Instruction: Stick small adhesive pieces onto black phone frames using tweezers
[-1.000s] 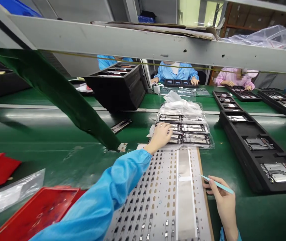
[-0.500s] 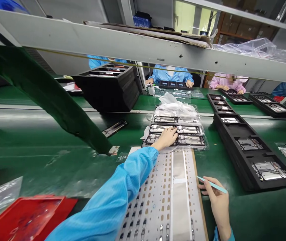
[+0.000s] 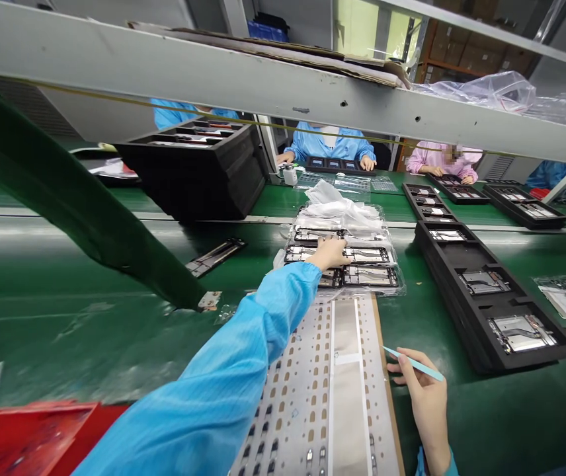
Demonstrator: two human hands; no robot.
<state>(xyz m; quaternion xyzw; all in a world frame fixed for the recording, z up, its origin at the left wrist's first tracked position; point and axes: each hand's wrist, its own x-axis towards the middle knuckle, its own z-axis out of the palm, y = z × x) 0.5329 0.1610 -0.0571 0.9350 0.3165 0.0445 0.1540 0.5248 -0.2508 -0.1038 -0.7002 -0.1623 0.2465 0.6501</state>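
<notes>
A clear plastic blister tray of slim black-and-silver phone frames lies on the green worktop, with a crumpled clear plastic bag heaped on its far end. The person's left hand, in a bright blue smock sleeve, rests over the frames mid-tray, fingers loosely spread and no pinch that I can make out. The right hand sits lower, just beside a long white perforated sheet, pinching a slim pale-teal stylus between thumb and fingers. That sheet lies just below the tray. To the right stands a long black foam tray holding silver metal parts; a red plastic bin sits at lower left. Beyond a grey steel beam, a co-worker in a blue smock and another in a pink smock sit at black trays.
</notes>
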